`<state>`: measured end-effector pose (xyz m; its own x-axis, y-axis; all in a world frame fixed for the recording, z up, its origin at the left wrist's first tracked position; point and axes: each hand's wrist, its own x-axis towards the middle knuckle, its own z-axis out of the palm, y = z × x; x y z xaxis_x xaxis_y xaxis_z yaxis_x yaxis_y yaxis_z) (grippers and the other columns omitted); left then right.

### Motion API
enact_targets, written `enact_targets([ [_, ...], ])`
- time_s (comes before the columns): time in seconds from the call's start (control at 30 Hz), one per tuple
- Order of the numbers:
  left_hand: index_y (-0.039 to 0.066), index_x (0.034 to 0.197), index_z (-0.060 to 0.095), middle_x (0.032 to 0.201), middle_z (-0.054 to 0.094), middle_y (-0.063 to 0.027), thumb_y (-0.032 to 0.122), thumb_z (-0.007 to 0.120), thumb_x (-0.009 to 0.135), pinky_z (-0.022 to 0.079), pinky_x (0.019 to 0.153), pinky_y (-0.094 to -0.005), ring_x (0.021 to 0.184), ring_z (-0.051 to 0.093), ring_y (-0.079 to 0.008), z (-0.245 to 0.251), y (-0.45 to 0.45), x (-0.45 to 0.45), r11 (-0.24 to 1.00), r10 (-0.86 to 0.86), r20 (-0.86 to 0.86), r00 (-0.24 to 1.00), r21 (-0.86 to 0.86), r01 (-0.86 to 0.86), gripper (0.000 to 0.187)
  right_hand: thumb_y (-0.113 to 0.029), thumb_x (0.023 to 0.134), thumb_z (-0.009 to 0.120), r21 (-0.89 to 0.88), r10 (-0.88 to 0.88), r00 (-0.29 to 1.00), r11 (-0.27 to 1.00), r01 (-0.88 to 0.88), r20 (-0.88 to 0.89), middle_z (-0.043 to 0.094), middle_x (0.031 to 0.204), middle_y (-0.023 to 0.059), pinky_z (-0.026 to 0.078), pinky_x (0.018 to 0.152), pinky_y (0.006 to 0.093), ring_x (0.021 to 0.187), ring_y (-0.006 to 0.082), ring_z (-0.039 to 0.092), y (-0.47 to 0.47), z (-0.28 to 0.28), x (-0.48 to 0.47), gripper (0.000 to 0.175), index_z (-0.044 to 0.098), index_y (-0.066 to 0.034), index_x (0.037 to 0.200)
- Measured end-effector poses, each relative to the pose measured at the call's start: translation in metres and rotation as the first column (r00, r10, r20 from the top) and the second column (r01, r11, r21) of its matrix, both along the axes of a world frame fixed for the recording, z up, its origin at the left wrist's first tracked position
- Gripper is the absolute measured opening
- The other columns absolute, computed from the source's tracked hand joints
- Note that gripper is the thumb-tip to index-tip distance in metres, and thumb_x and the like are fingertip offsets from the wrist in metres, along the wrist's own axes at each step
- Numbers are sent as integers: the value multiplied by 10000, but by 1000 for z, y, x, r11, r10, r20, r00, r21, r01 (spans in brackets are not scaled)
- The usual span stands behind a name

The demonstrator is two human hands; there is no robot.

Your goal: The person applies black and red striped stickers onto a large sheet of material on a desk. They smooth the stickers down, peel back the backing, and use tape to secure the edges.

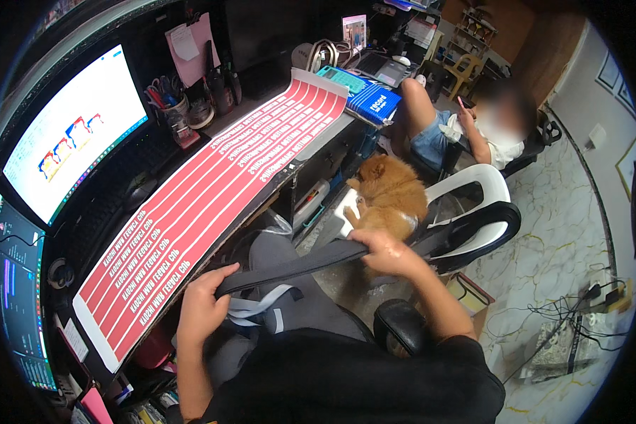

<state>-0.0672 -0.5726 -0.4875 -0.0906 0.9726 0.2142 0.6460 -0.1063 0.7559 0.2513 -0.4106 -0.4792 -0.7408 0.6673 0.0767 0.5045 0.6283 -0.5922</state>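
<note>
A wide black fabric strap stretches across my lap between both hands. My left hand grips its left end near the desk edge. My right hand grips it farther right, and dark fabric continues beyond it towards a white plastic chair. Light grey drawstrings hang over my grey trousers, below the strap. Just beyond my right hand a brown furry dog lies on the chair. A long red printed sheet with white lines and mirrored lettering covers the desk front.
Behind the sheet stand a monitor, a mouse and a pen holder. A calculator rests on a blue record book. A seated person holds a phone. Tangled cables lie near the right wall.
</note>
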Motion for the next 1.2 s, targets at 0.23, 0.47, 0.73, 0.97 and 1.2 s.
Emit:
enact_targets([
  [0.23,83,1152,632,1048,653,-210,65,670,727,488,863,-417,985,620,-383,-118,-13,-31,878,-50,-64,997,-479,14,427,-67,741,629,-353,209,951,928,-119,230,630,1005,218,470,839,404,986,375,600,18,-156,-2,316,596,-22,1052],
  [0.47,58,1076,635,1039,649,-213,136,691,753,474,856,-428,995,613,-385,-220,-26,-15,806,-112,-31,993,-587,73,336,-160,715,668,-353,344,642,928,-121,685,650,1087,173,477,846,398,1059,330,609,27,-221,9,430,618,-97,1138],
  [0.73,32,998,608,910,641,-203,90,662,715,487,792,-398,897,628,-356,-274,-37,2,811,-12,51,999,-583,40,294,-275,649,754,-638,523,555,769,20,647,651,1107,141,474,858,417,1050,294,601,32,-314,27,611,592,-101,1212],
  [0.97,36,1014,579,890,639,-108,100,725,692,476,788,-321,872,618,-207,-244,-30,0,854,22,302,953,-502,139,359,-187,650,746,-731,578,713,669,-134,398,674,986,132,495,760,373,906,246,624,29,-319,-3,505,617,-47,1117],
  [1.2,41,1097,556,1040,625,-79,239,817,718,457,865,-302,1003,590,-189,-217,-10,18,844,-153,330,931,-447,297,501,-126,652,726,-636,567,805,688,-350,171,652,897,119,477,744,347,854,217,607,28,-234,-50,435,612,-28,1060],
])
